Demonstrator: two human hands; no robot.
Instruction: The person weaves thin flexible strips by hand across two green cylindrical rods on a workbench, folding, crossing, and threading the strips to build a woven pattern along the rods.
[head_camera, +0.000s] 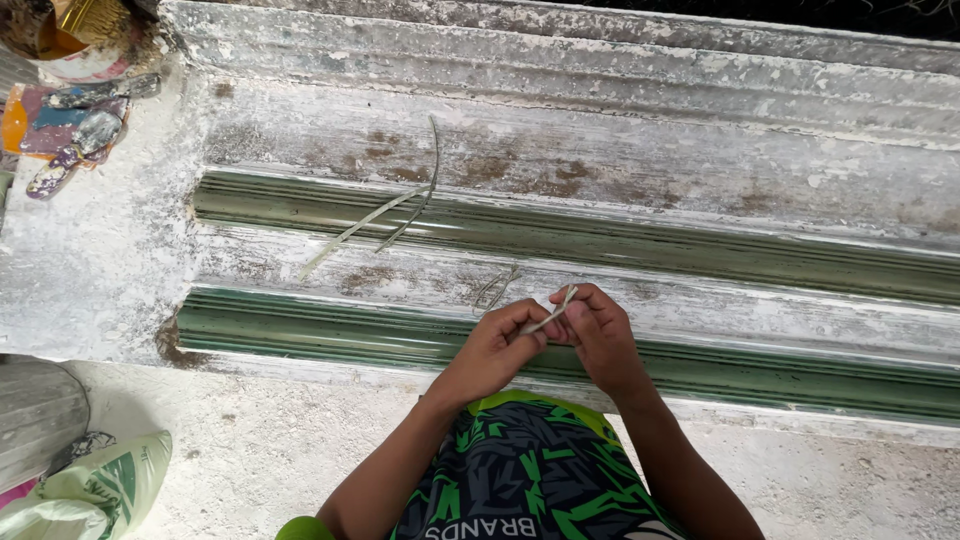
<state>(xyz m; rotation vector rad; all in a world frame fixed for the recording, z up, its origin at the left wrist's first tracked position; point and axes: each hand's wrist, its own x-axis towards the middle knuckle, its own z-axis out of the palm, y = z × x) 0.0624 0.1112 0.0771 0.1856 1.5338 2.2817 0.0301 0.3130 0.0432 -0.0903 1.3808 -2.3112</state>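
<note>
We look down on a long plaster-crusted workbench (620, 150) carrying two green moulding troughs (600, 235) that run left to right. Over the near trough, close to the bench's front edge, our left hand (495, 350) and right hand (600, 335) meet. Both are closed in a pinch on a thin pale strip (556, 310), which runs slanted between the fingertips. We cannot tell which hand bears more of the grip. Just beyond the hands a small tangle of thin fibres (495, 290) lies on the ridge between the troughs. Further left, longer loose strips (385, 215) lie crossed over the far trough. At the bench's far left corner we note plaster-smeared scrapers (75, 145) and a pot with a brush (85, 35). A pale green-printed sack (95, 490) sits on the floor at lower left.
</note>
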